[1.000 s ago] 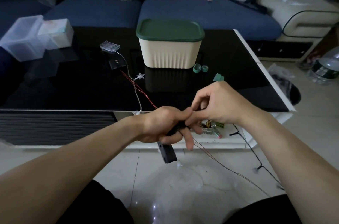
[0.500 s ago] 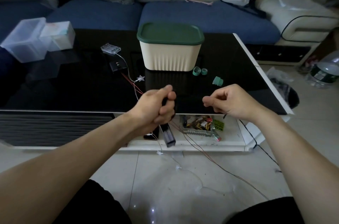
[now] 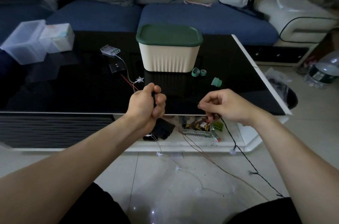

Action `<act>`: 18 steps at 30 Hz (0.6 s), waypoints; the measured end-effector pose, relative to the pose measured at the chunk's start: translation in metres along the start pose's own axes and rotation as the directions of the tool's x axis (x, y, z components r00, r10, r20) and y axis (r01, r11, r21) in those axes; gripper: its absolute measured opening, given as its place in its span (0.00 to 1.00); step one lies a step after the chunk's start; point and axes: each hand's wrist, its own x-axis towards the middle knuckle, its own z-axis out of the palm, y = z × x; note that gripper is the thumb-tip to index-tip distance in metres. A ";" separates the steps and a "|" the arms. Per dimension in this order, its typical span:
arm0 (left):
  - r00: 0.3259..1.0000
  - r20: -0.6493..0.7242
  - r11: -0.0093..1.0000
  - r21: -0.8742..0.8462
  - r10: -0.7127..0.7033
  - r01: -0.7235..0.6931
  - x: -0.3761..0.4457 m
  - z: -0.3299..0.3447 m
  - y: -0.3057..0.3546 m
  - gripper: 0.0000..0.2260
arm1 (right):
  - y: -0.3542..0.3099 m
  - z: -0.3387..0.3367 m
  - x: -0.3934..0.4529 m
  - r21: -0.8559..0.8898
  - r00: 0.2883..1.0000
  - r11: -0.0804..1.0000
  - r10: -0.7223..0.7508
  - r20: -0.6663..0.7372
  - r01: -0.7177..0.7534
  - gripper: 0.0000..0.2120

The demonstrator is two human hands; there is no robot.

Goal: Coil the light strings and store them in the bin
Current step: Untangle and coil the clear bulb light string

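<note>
My left hand grips a black battery box whose lower end sticks out below my fist. My right hand pinches the black light string, which trails down from my fingers to the floor on the right. The cream bin with a green lid stands closed at the middle of the black table. A clear battery box and a small black box lie left of the bin, their wires running past a star light and over the table's front edge.
Green tape rolls and a green cap lie right of the bin. Clear plastic boxes sit at the table's left end. A tray of small items is on the lower shelf. Red and clear wires spread over the floor.
My hands have moved apart and upward from below the table edge. The right hand drew the black string out to the right while the left hand lifted the battery box.
</note>
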 end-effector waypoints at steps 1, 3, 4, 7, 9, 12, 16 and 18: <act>1.000 -0.020 1.000 -0.018 0.003 -0.003 0.001 -0.001 0.001 0.16 | 0.000 -0.001 0.000 0.025 1.000 1.000 -0.003 -0.005 0.003 0.07; 0.999 -0.048 0.999 -0.046 0.002 -0.005 0.001 -0.001 0.001 0.16 | 0.000 -0.004 -0.001 0.052 1.000 0.999 0.012 0.004 -0.012 0.07; 0.998 -0.058 0.998 -0.060 0.000 -0.003 0.000 -0.001 0.002 0.16 | -0.001 -0.004 -0.001 0.046 1.000 0.999 0.024 0.018 -0.025 0.07; 0.996 -0.089 0.996 -0.095 -0.009 0.001 0.001 -0.001 0.003 0.18 | 0.001 -0.001 -0.001 -0.053 0.996 0.996 0.075 0.052 -0.072 0.06; 0.994 -0.111 0.996 -0.091 0.014 -0.024 0.003 -0.003 0.005 0.19 | 0.002 0.003 0.000 -0.144 0.994 0.986 0.094 0.053 -0.085 0.06; 0.993 -0.099 0.994 -0.082 0.059 -0.067 0.003 -0.002 0.009 0.22 | -0.003 0.017 0.000 -0.240 0.997 0.970 0.061 0.048 -0.048 0.06; 0.998 0.014 0.988 -0.148 0.054 -0.051 -0.001 0.001 0.012 0.25 | -0.015 0.040 -0.002 -0.369 0.997 0.929 0.007 0.079 0.023 0.07; 0.999 0.029 0.985 -0.167 0.044 -0.039 -0.001 0.000 0.012 0.26 | -0.025 0.048 -0.005 -0.426 0.993 0.903 -0.011 0.119 0.061 0.07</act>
